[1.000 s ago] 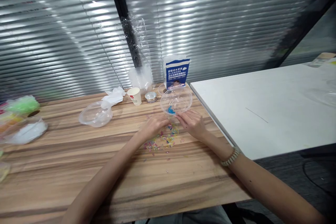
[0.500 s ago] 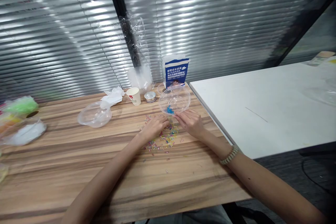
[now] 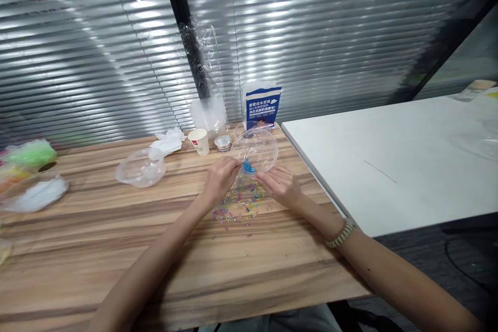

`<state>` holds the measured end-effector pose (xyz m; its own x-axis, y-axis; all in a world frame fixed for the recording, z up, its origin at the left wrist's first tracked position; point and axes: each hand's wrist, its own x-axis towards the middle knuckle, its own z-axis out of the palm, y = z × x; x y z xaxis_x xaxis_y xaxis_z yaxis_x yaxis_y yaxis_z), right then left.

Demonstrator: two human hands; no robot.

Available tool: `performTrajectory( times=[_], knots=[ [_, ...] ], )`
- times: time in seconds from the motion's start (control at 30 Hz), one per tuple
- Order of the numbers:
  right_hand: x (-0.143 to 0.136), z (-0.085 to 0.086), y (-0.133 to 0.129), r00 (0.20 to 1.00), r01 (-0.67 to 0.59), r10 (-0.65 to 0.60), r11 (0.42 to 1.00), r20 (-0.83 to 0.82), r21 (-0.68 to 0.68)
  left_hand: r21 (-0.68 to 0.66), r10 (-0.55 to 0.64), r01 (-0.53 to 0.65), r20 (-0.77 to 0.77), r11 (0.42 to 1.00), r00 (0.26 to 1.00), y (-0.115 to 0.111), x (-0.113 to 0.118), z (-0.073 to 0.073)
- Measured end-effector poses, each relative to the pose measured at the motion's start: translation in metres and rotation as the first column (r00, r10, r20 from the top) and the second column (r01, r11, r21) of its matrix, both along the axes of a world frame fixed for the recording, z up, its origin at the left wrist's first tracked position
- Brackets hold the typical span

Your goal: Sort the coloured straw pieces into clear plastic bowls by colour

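My right hand (image 3: 280, 184) pinches the near rim of a clear plastic bowl (image 3: 265, 146), which it holds tilted above the table. Small blue tube beads (image 3: 248, 167) are gathered low in the bowl, close to the fingers. At the bowl's near left edge is my left hand (image 3: 221, 176), thumb and fingertips pressed together beside the blue beads; whatever is between them is too small to make out. Below both hands, a loose spread of many-coloured tube beads (image 3: 237, 203) lies on the wood-grain table (image 3: 187, 275).
Behind the bowl stand a paper cup (image 3: 198, 142), a round silver-lidded tin (image 3: 223, 143) and a blue-and-white packet (image 3: 263, 107). Another clear bowl (image 3: 140, 168) and crumpled tissue (image 3: 169, 141) sit to the left. Bags with coloured contents (image 3: 31, 154) are far left. A white table (image 3: 408, 161) adjoins on the right.
My left hand has risen from the scattered beads to the bowl's near left edge. The bowl in my right hand has shifted slightly left.
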<state>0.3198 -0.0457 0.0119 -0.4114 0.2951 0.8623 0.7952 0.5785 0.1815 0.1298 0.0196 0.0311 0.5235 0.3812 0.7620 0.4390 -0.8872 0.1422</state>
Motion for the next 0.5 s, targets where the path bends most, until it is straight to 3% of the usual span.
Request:
performTrajectory(
  times=[0.13,0.23,0.37,0.5],
  knots=[
    [0.001,0.000,0.000,1.000,0.001,-0.001,1.000,-0.001,-0.015,-0.260,0.056,-0.031,0.091,0.965,0.994,-0.009,0.005,0.011],
    [0.004,0.001,0.001,0.999,0.048,-0.048,0.999,-0.016,-0.020,-0.298,0.071,-0.031,0.125,0.954,0.990,-0.019,0.010,0.015],
    [0.005,0.002,0.001,0.995,0.079,-0.080,0.997,-0.062,-0.016,-0.378,-0.129,0.075,-0.119,0.923,0.985,-0.024,0.014,0.003],
    [0.004,0.004,0.000,0.994,0.078,-0.079,0.997,-0.075,-0.016,-0.471,-0.155,-0.007,-0.304,0.882,0.940,-0.024,0.017,-0.013]
  ],
)
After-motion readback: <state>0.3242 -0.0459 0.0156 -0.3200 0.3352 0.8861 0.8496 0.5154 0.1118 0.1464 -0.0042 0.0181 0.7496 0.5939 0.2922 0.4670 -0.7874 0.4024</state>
